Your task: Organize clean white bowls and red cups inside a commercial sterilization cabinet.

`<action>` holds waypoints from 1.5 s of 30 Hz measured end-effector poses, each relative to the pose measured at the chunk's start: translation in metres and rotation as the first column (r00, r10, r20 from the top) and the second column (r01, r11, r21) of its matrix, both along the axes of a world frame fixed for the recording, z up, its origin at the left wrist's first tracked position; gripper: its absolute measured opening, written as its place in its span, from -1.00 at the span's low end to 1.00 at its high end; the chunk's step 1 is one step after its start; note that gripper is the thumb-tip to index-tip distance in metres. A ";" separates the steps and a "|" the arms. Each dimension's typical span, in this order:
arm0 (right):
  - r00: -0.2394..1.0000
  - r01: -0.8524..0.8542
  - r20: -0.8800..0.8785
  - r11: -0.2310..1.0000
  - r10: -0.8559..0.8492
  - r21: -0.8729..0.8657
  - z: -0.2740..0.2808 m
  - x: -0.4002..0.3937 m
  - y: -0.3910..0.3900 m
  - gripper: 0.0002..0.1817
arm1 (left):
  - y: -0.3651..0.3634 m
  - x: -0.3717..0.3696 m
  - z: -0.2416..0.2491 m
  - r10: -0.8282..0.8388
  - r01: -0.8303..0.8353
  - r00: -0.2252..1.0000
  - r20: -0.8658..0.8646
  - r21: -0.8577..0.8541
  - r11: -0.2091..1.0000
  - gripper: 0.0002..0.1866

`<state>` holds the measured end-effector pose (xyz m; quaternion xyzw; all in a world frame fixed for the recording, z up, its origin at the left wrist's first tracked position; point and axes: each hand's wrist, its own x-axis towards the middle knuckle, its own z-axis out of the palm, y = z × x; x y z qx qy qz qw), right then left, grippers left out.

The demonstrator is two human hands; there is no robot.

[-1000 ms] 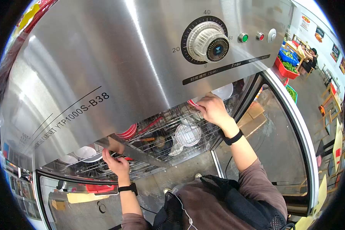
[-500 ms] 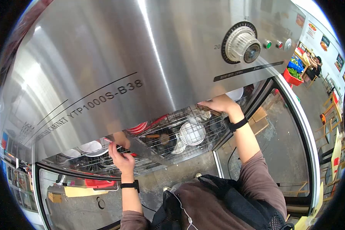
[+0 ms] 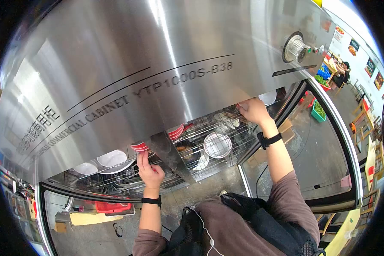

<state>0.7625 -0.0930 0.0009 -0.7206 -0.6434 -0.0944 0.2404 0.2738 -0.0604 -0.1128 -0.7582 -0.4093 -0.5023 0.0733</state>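
I face a stainless steel cabinet [image 3: 115, 64] with both doors open. My left hand [image 3: 149, 171] reaches up under the cabinet's top panel in the left compartment. Its fingertips touch a stack of red bowls [image 3: 139, 147] above the wire rack [image 3: 115, 179]. Whether it grips anything is hidden. My right hand [image 3: 254, 112] is at the top of the right compartment, fingers closed on a red-rimmed dish [image 3: 242, 104] just below the panel. A white bowl [image 3: 268, 97] stands right of that hand. A white plate [image 3: 217, 145] lies in the right wire rack [image 3: 239, 136].
White bowls [image 3: 111, 158] sit in the left rack. The right glass door [image 3: 324, 145] stands open beside my right arm, the left door [image 3: 72, 222] opens below. Crates of green vegetables [image 3: 319, 109] and a seated person [image 3: 343, 70] are at the far right.
My view has swung left, so the timer dial slid toward the upper right. My left hand rose from the rack to the red bowls. My right hand stayed at the upper right rack.
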 end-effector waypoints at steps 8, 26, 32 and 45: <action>0.985 -0.053 -0.156 0.994 0.069 0.099 0.053 -0.088 0.001 -0.79 | 0.001 -0.005 -0.002 -0.089 0.091 0.995 0.050 -0.027 0.996 -0.21; 0.886 -0.456 -0.067 0.889 0.459 0.051 0.062 -0.169 0.069 -0.68 | -0.012 -0.005 0.021 -0.090 0.094 0.995 0.044 -0.084 0.992 -0.19; 0.876 -0.472 -0.082 0.880 0.476 0.058 0.025 -0.143 0.072 -0.68 | -0.011 0.006 0.016 -0.044 0.053 0.996 0.079 -0.106 0.993 -0.25; 0.946 -0.323 0.087 0.890 0.312 0.321 0.032 -0.032 -0.038 -0.86 | -0.007 0.024 0.003 0.163 -0.163 0.986 0.026 0.024 0.986 -0.24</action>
